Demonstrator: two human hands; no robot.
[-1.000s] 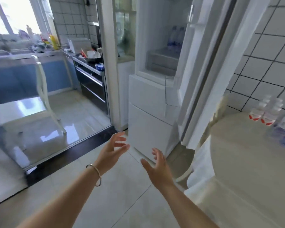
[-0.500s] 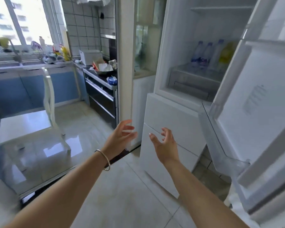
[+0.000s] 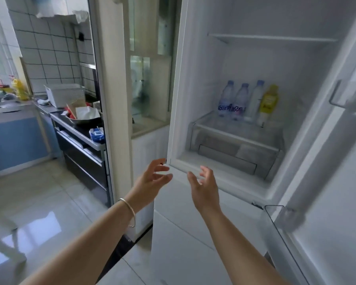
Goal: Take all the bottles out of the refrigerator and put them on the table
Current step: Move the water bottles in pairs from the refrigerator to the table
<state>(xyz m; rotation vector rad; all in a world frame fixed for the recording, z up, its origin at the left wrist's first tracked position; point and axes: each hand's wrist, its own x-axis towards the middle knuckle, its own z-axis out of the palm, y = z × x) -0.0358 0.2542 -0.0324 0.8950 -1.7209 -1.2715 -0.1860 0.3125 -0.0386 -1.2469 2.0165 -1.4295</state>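
Clear plastic bottles (image 3: 232, 101), glossy white refrigerator (image 3: 195, 233), shiny floor tiles (image 3: 39, 202), metal bangle (image 3: 130, 210).

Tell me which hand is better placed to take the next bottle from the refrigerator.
Probably the right hand. It is open and empty, below the row of bottles in the refrigerator. The left hand, also open, is at the cabinet's left edge, farther from the bottles.

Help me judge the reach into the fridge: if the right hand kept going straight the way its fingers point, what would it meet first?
Probably the fridge's lower front ledge just beyond the right hand, not the bottles; depth is uncertain.
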